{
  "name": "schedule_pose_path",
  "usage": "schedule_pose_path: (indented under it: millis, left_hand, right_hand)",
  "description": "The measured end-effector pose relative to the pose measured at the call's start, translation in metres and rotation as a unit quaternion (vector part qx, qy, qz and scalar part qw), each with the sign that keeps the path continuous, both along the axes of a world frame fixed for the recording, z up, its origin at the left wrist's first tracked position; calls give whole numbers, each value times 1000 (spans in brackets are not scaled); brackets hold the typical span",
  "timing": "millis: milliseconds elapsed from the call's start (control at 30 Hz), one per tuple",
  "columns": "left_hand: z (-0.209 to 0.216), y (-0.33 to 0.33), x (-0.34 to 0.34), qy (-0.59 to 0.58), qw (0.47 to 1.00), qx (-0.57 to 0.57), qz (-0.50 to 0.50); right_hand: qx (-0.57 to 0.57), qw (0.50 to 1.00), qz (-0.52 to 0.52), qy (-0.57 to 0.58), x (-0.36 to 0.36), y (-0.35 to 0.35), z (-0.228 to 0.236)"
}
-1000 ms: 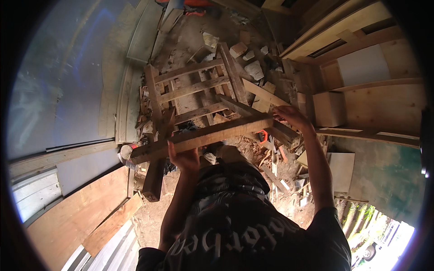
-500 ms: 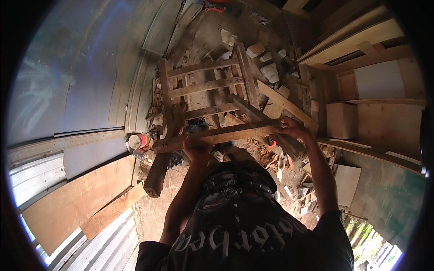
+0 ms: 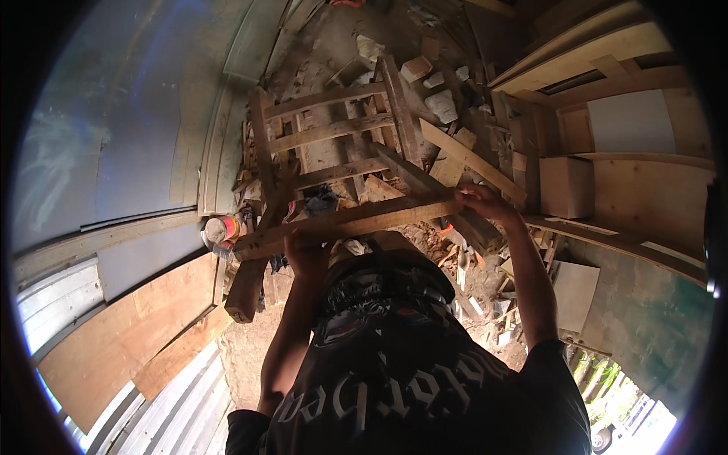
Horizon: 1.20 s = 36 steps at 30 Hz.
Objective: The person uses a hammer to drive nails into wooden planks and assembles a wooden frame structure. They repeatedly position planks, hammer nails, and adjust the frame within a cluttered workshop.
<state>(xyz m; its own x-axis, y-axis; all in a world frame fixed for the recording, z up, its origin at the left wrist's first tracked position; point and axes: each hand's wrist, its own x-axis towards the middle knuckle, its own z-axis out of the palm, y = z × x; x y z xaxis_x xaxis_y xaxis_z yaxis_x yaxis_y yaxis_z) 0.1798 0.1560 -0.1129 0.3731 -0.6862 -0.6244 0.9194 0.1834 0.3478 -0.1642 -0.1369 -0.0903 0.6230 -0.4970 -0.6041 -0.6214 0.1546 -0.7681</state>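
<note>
A squared wooden beam [image 3: 371,218] lies crosswise in front of my body. My left hand [image 3: 305,254] is closed around it toward its left end, from the near side. At the right end my right hand [image 3: 484,203] grips the beam with its fingers over the end. Just beyond stands a rough wooden frame [image 3: 330,140] with two side posts and several crosspieces. Its two long legs slant toward me, and the beam lies across them. The left leg [image 3: 246,292] juts out below the beam. Whether the beam is fastened to the legs, I cannot tell.
Wood scraps, stone-like blocks [image 3: 441,106] and a loose plank [image 3: 474,161] litter the dirt floor. A round container [image 3: 220,229] stands left of the frame. Wooden shelving [image 3: 644,182] lines the right side; sheet panels [image 3: 129,136] wall the left.
The whole view has shifted slightly, so the frame and beam appear a little farther left and higher. Both hands keep their hold on the beam.
</note>
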Motion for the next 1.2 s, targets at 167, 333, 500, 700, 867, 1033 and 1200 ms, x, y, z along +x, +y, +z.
schedule_pose_path:
  millis: [167, 333, 500, 700, 867, 1033, 1200]
  left_hand:
    - [-5, 7, -2, -47, 995, -36, -80]
    - [-56, 31, -4, -44, 997, -35, -50]
    - [6, 15, 1, 39, 998, 10, -47]
    - [49, 9, 0, -38, 988, 30, -149]
    - [-8, 30, 11, -27, 989, 21, -143]
    - [8, 20, 8, -67, 982, 44, -169]
    - [10, 20, 13, -47, 982, 41, -177]
  right_hand:
    - [39, 993, -39, 102, -13, -6, -4]
    - [103, 985, -134, -23, -30, 0, -31]
    - [53, 992, -116, 19, -30, -1, -31]
    - [53, 991, -89, -90, -15, 10, -2]
    - [28, 989, -128, -68, -16, 13, -6]
    - [-56, 979, -117, -156, -16, 16, -13]
    - [-26, 994, -102, 42, 1, 14, 14]
